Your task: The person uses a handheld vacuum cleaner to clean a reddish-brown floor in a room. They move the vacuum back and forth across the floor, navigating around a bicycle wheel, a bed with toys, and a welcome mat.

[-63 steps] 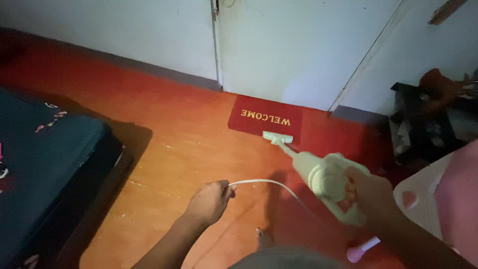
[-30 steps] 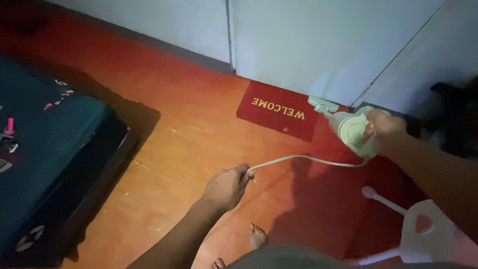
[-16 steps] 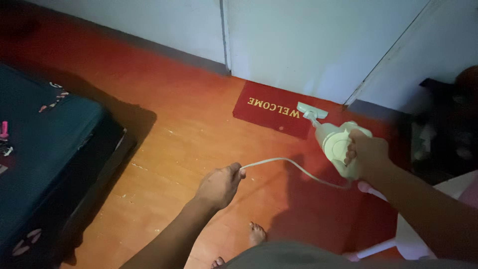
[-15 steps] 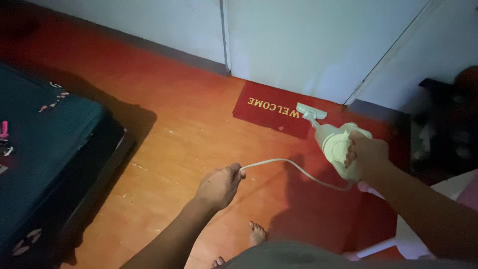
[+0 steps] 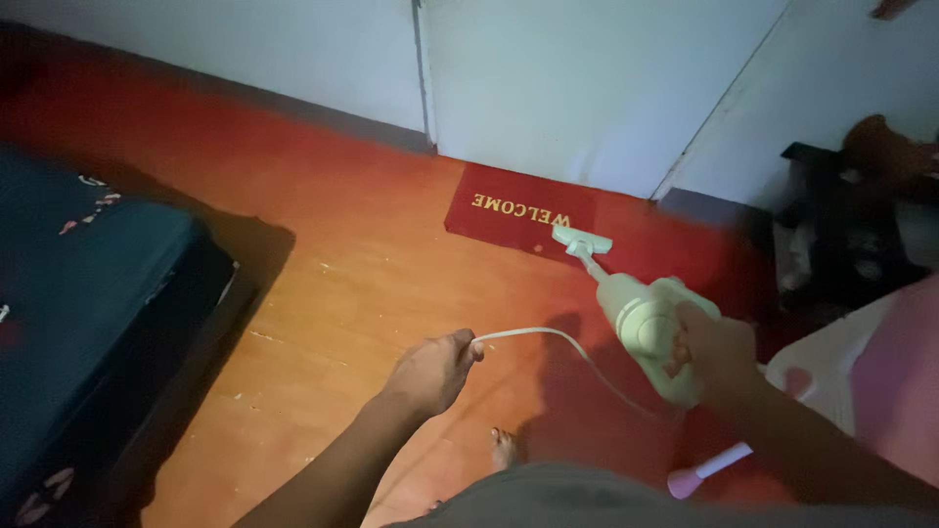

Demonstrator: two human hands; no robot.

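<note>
1. Dark blue mattress (image 5: 88, 293), far left of the doormat, patterned cover, low on the floor, casting a shadow to its right. It sits a bit further left in view than half a second ago; the camera has shifted slightly.
2. Orange-red floor (image 5: 323, 293) between mattress and doormat, with small pale specks.
3. Left hand (image 5: 430, 372), below and slightly left of the doormat, arm stretched forward, fingers pinched shut around the white cord (image 5: 548, 337). Same grip as before; the hand has stayed at about the same spot relative to the mat.
4. Cord runs right from the left hand in a shallow arc, then dips toward the vacuum body. Off the floor near the hand; further on, cannot tell.
5. Bare toes (image 5: 504, 450) on the floor, below the doormat, just right of the left forearm.
6. Red doormat (image 5: 528, 210) with yellow lettering lies against the white door (image 5: 567, 88).
7. Vacuum nozzle (image 5: 582, 240) rests on the doormat's lower right corner. Half a second ago it sat nearer the mat's right edge; it has now moved slightly down and left onto the corner.
8. Pale green handheld vacuum (image 5: 646, 328), below right of the doormat, tilted nozzle-down toward the mat.
9. Right hand (image 5: 714, 347) clenched around the vacuum's rear, well right of the mat, still gripping as before.
10. Pink and white plastic item (image 5: 861, 381), far right of the mat, partly cut off.
11. Dark rack (image 5: 851, 235), right of the mat by the wall, blurred.
</note>
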